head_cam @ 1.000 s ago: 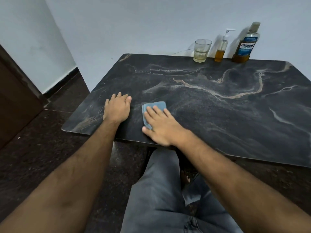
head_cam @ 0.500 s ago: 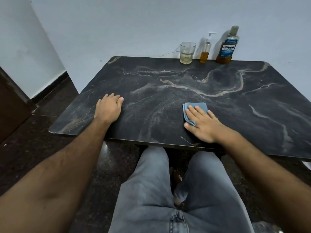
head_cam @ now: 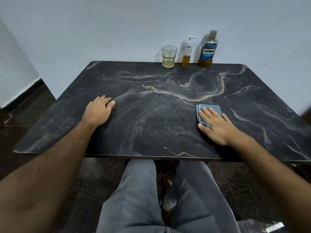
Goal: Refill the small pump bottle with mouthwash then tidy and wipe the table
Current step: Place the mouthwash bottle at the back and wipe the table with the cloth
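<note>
A folded blue cloth (head_cam: 209,109) lies on the dark marble table (head_cam: 159,118), right of centre, and my right hand (head_cam: 214,126) presses flat on it with fingers spread. My left hand (head_cam: 98,111) rests palm down on the table's left side, holding nothing. At the far edge, against the wall, stand a small pump bottle (head_cam: 186,53) with amber liquid in its lower part, a Listerine mouthwash bottle (head_cam: 207,49) to its right with a little amber liquid at the bottom, and a glass tumbler (head_cam: 168,56) to its left.
The table stands against a pale wall (head_cam: 117,22). My legs in grey trousers (head_cam: 151,199) are under the near edge. Dark floor (head_cam: 25,105) shows to the left, with a wall corner there.
My right hand has slid the blue cloth from the table's left-centre across to the right. My left hand has stayed on the table's left side.
</note>
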{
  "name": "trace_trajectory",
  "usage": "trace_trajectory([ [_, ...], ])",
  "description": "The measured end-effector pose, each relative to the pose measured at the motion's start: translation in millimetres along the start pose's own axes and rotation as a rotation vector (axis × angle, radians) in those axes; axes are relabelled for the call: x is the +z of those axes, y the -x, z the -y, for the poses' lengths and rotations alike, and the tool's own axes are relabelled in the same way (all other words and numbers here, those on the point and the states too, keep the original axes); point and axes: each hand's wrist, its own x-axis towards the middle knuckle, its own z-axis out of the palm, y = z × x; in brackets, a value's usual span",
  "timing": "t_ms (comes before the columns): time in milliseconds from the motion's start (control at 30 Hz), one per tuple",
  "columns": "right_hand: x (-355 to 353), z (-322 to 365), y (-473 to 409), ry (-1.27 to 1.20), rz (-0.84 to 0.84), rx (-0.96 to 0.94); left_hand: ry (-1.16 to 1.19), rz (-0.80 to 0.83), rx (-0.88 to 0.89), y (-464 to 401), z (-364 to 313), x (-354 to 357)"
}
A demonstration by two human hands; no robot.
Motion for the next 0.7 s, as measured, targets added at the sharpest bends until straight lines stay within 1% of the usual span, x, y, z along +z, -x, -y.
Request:
trace_trajectory([
  [100, -7.9, 11.8, -49.2, -0.005, -0.037, 0.042, 0.011, -0.007, -0.010, -2.6, 0.9, 4.1],
  [167, -16.3, 36.0, -81.1, -0.030, -0.033, 0.033, 0.019, -0.016, -0.016, -3.3, 2.0, 6.3],
  [367, -29.6, 132.0, -136.0, -0.031, -0.001, -0.107, 0.185, -0.049, -0.055, -1.0, 8.2, 6.1],
  [533, -23.8, 199.5, -132.6, -0.013, 0.006, -0.281, 0.367, -0.106, -0.087, -0.4, 9.3, 0.4],
  [700, -10.0, 246.8, -85.7, -0.024, 0.003, -0.532, 0.579, -0.123, -0.094, -0.9, 14.1, -5.8],
])
